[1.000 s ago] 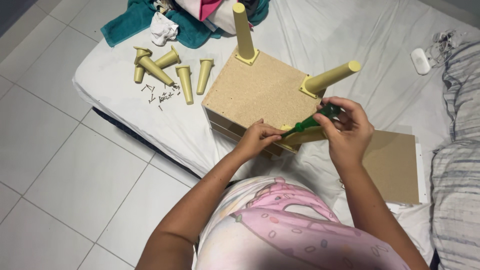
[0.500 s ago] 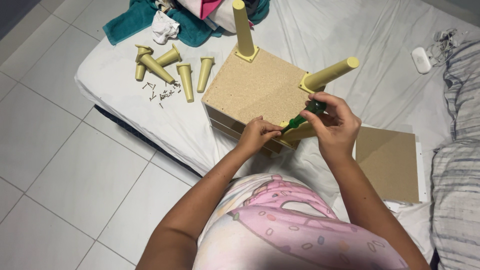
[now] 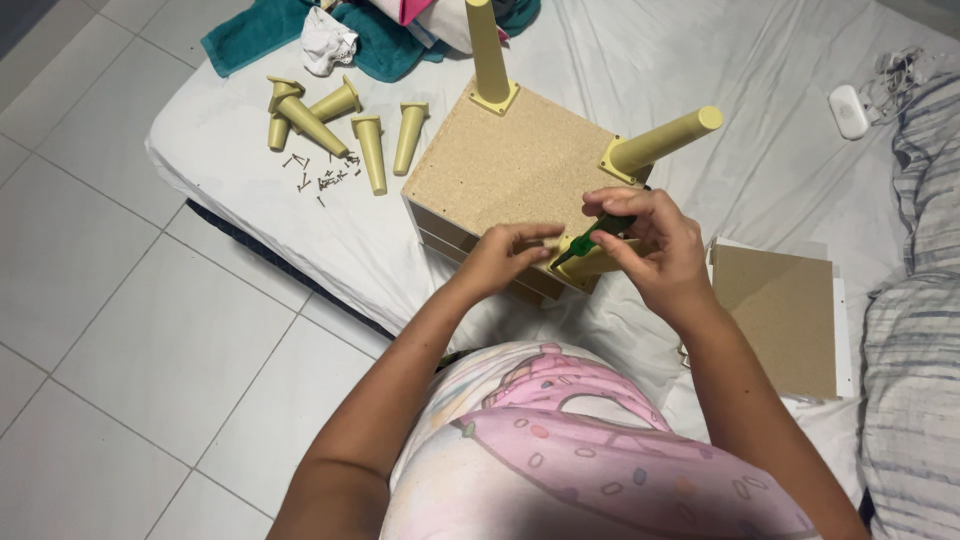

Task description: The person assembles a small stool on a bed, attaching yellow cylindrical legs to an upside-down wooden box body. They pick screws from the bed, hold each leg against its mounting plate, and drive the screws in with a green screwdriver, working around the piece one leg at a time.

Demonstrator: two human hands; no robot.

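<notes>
On rough chipboard box (image 3: 520, 165), hands (image 3: 655, 245) gripping green screwdriver (image 3: 590, 240)

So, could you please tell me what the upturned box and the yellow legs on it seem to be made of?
The box looks like raw particleboard: its tan face is speckled, matt and unlaminated. The yellow legs look like plastic or painted wood; their even pale colour and smooth, slightly glossy surface leave that open. The right hand holds a green-handled screwdriver, seemingly plastic.

Mattress (image 3: 250, 190) in white sheet bears: upturned chipboard cabinet (image 3: 515, 170), loose yellow legs (image 3: 340, 125), scattered screws (image 3: 320, 178), teal towel (image 3: 250, 40), flat board (image 3: 780, 310), striped blanket (image 3: 920, 320).
</notes>
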